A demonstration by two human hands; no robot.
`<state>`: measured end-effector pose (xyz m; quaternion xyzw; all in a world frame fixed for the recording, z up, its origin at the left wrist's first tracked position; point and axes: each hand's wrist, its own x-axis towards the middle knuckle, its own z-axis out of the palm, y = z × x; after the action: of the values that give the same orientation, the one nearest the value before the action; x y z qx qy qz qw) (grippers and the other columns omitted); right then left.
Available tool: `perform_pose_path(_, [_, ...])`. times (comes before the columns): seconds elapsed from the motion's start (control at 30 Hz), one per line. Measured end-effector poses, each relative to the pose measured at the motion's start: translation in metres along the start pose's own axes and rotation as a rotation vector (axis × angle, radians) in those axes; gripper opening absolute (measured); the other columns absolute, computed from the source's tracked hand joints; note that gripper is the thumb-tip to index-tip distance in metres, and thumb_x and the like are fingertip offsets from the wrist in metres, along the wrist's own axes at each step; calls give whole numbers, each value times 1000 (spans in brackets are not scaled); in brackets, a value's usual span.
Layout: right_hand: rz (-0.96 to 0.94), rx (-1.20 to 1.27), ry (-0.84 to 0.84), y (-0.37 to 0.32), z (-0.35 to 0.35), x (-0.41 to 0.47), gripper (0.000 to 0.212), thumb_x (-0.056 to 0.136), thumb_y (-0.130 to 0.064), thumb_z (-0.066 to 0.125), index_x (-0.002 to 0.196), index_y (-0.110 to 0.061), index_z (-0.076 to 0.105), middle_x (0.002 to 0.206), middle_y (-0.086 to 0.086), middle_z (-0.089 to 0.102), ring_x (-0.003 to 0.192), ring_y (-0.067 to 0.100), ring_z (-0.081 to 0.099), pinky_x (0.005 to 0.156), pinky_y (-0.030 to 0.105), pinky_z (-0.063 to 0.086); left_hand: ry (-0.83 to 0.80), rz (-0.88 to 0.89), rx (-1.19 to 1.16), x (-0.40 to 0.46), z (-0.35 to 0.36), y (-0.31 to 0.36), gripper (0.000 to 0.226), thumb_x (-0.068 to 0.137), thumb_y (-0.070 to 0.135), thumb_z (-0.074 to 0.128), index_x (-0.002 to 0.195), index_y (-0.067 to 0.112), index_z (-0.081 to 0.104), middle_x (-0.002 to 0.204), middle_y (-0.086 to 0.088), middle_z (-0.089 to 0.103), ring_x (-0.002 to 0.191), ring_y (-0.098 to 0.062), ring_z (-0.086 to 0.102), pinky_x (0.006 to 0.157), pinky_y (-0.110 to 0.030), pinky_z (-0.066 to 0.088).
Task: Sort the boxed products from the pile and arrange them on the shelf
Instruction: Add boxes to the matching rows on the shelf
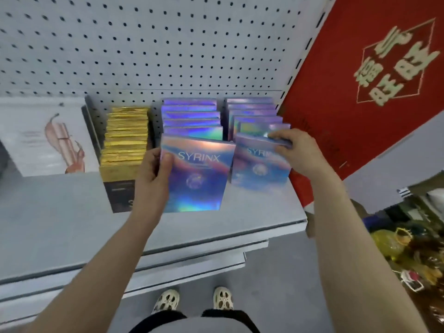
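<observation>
On the grey metal shelf [72, 212], working left to right: a white printed carton [45, 138] is standing at the far left, then a row of gold foil boxes [126, 138].

The left hand [153, 174] is gripping the front iridescent blue "SYRINX" box [197, 174] by its left edge, fingers curled round it.

The right hand [295, 150] is pinching the top of the neighbouring holographic box [260, 164], heading the right-hand row.

Advice: both fronts should be set upright, flush with the rows behind, bases squared before release.

The red cardboard panel [360, 80] is leaning at the right.
</observation>
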<state>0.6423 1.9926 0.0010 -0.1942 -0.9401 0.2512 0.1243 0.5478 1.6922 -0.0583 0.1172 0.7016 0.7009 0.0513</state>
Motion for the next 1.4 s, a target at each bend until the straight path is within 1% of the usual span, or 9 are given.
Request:
perform_pose_path(0.23, [-78, -268, 54, 34, 20, 44, 47, 82, -1, 60, 119, -28, 69, 109, 12, 57, 99, 37, 52, 86, 42, 45, 159, -78, 36, -23, 35, -10, 12, 95, 42, 50, 96, 33, 57, 91, 9, 63, 81, -8, 56, 75, -30, 44])
perform_pose_path(0.37, [-60, -324, 141, 39, 42, 37, 48, 74, -14, 78, 119, -24, 65, 112, 12, 53, 100, 37, 50, 85, 44, 43, 175, -106, 44, -29, 44, -13, 13, 94, 42, 50, 97, 33, 58, 92, 8, 63, 82, -10, 56, 74, -34, 44])
perform_pose_path(0.47, [-132, -204, 285, 23, 49, 31, 42, 77, -14, 73, 119, -19, 66, 113, 12, 58, 103, 36, 54, 89, 45, 45, 170, -102, 44, -30, 48, -12, 13, 92, 45, 50, 95, 34, 58, 92, 10, 64, 84, -9, 58, 76, -31, 46])
perform_pose_path(0.63, [-230, 378, -322, -33, 53, 16, 31, 90, -29, 69, 120, -22, 67, 113, 1, 68, 98, 10, 60, 90, 22, 46, 184, -87, 24, -32, 53, -9, 12, 100, 32, 50, 103, 22, 56, 92, 11, 63, 80, 2, 58, 70, -17, 46])
perform_pose_path(0.8, [-245, 423, -412, -42, 70, 12, 34, 88, -16, 73, 122, -13, 65, 115, -9, 63, 101, -6, 53, 86, 2, 36, 182, -122, 135, -39, 37, -23, 35, 94, 40, 52, 124, 22, 55, 114, 4, 64, 99, -7, 63, 83, -28, 52])
perform_pose_path(0.93, [-303, 368, -376, -51, 82, 20, 30, 90, -14, 68, 120, -13, 64, 114, -3, 63, 103, 6, 56, 86, 10, 37, 168, -196, 322, -50, 20, -42, 61, 84, 51, 54, 136, 20, 50, 128, -1, 59, 111, -16, 61, 92, -35, 52])
perform_pose_path(1.0, [-362, 295, -321, -54, 88, 25, 29, 91, -14, 66, 120, -12, 63, 109, -2, 59, 100, 10, 54, 85, 7, 35, 118, -225, 342, -54, 21, -45, 55, 87, 42, 56, 137, 20, 48, 126, 2, 59, 110, -17, 60, 90, -29, 49])
perform_pose_path(1.2, [-501, -118, 24, -59, 108, 33, 40, 79, -21, 73, 118, -14, 66, 106, 12, 56, 97, 35, 52, 89, 37, 38, 20, -203, 491, -50, 22, -53, 62, 93, 27, 61, 148, 22, 34, 137, -1, 52, 118, -20, 57, 96, -39, 50])
perform_pose_path(1.4, [-463, -195, 26, -59, 111, 32, 53, 77, -14, 77, 127, -12, 61, 111, 13, 53, 101, 36, 49, 92, 41, 44, 30, -187, 598, -42, 26, -54, 53, 93, 19, 62, 142, 13, 45, 138, -7, 52, 123, -25, 51, 99, -34, 44])
